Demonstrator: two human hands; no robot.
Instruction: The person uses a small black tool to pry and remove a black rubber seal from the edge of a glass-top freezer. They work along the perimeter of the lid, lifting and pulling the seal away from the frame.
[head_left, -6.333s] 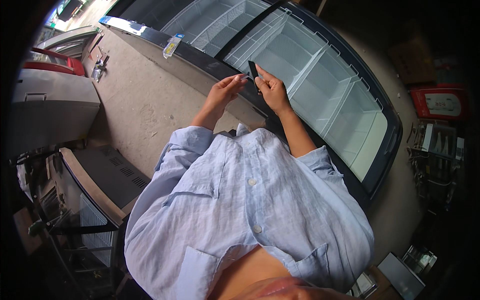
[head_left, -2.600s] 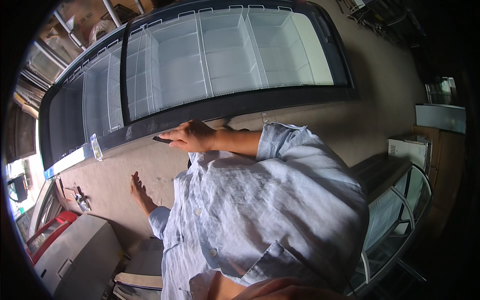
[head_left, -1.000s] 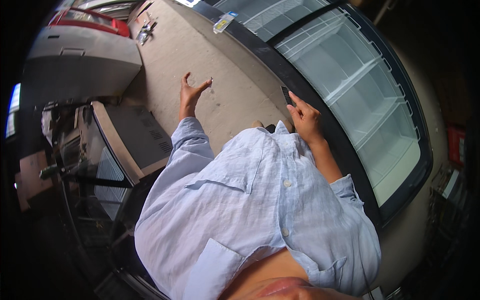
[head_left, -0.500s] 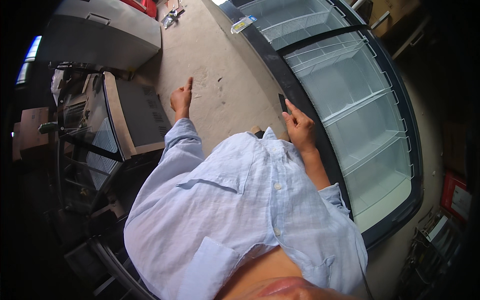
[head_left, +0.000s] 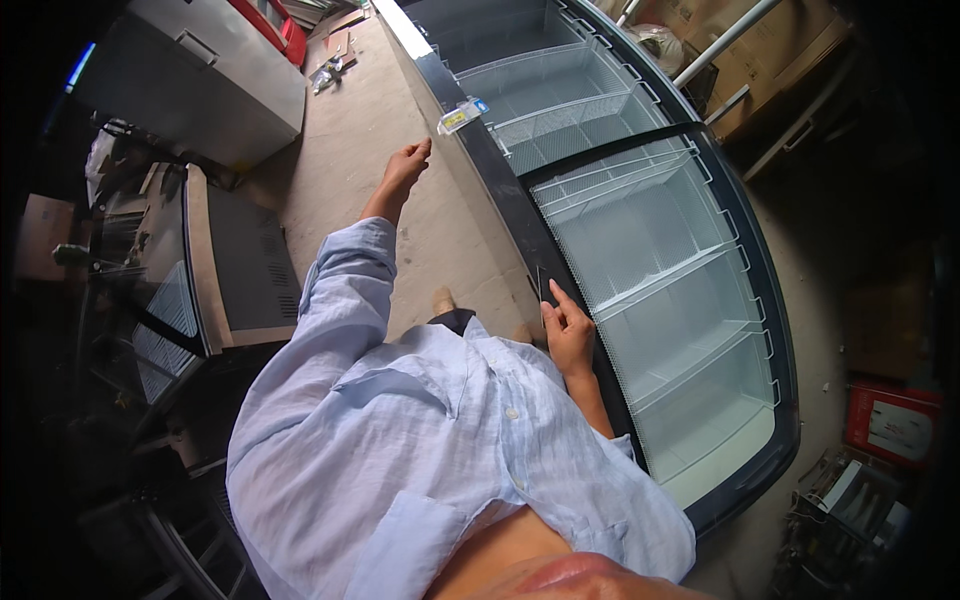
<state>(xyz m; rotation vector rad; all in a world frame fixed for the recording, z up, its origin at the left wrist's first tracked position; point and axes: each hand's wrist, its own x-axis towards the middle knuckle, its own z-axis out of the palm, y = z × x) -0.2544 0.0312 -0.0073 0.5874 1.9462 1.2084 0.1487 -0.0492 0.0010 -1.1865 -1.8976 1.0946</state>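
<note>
My left hand reaches forward over the floor with its fingers curled together, and nothing shows in it. It is a short way left of a small yellow-and-white label in a clear sleeve on the freezer's side edge. My right hand is beside the dark rim of the glass-topped chest freezer. Between its thumb and forefinger is a thin, dark, flat object, seen nearly edge-on; its kind cannot be made out. White wire baskets show through the freezer's glass.
A grey cabinet with a handle stands far left, above a dark glass-fronted unit. Bits of litter lie on the concrete floor. Cardboard boxes and a white pole are behind the freezer; a red box sits at right.
My left hand has moved forward and right, closer to the label, and its raised digit has folded in. The view has shifted; my right hand stays beside the freezer rim.
</note>
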